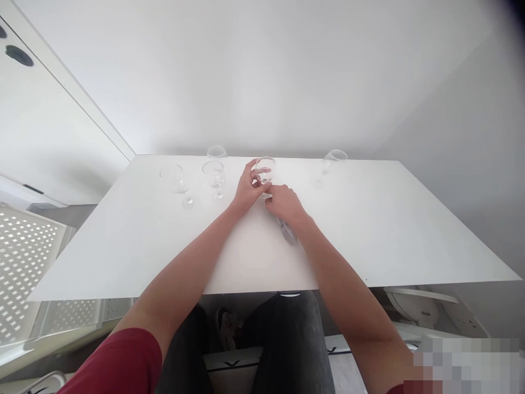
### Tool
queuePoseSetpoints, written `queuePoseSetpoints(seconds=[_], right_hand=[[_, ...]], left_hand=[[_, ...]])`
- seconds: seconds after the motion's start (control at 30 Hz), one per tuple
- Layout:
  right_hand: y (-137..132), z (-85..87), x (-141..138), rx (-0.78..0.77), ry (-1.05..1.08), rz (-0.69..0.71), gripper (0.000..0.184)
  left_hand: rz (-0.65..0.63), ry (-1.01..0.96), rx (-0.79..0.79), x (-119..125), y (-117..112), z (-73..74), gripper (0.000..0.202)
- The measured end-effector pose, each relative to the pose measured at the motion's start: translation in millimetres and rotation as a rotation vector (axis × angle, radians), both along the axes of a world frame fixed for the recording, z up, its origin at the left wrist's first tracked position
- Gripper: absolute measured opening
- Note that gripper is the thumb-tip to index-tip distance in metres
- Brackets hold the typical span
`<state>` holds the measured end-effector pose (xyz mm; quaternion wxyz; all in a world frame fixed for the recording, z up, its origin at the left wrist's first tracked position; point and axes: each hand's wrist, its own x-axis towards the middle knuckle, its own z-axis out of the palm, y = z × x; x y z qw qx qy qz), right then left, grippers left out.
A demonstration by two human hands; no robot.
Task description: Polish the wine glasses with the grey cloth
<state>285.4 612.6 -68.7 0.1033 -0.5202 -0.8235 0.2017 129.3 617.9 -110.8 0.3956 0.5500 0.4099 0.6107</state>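
A clear stemmed glass stands upright near the back middle of the white table. My left hand curls round its left side, with fingers behind the bowl and the thumb in front. Close by on the right, my right hand has its fingers closed, near the glass's lower part and the left thumb. From below the right hand shows a greyish, see-through object, partly hidden by the hand and wrist; its kind is unclear. Whether the right fingers touch the glass is hidden.
Left of my hands stand several wine glasses: one at the left, one nearer and one behind it. Another wine glass is at the back right. The white table meets the wall behind.
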Motion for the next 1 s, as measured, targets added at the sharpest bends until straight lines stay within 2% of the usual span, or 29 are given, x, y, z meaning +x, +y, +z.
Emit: queuePoseSetpoints(seconds=[0.1,0.2,0.43,0.63,1.0], right_hand=[[-0.7,1.0,0.6,-0.015,-0.029,-0.044,0.04],[-1.0,3.0,2.8,-0.03,-0.058,-0.089,0.039],[9.9,-2.2,11.3,-0.054,-0.078,-0.278,0.04],[17.3,-1.0,19.0,-0.078,-0.1,-0.411,0.031],[40.3,-16.3,37.2,-0.047,-0.017,-0.511,0.047]], left_hand=[[-0.078,0.019,-0.003,1.0,-0.2,0.6,0.083],[-0.07,0.028,-0.026,0.8,-0.9,0.7,0.079],[0.01,0.079,-0.069,-0.8,-2.9,2.1,0.047],[0.015,0.099,-0.091,0.3,-3.7,4.0,0.027],[0.018,0.097,-0.123,-0.7,-4.5,6.6,0.019]])
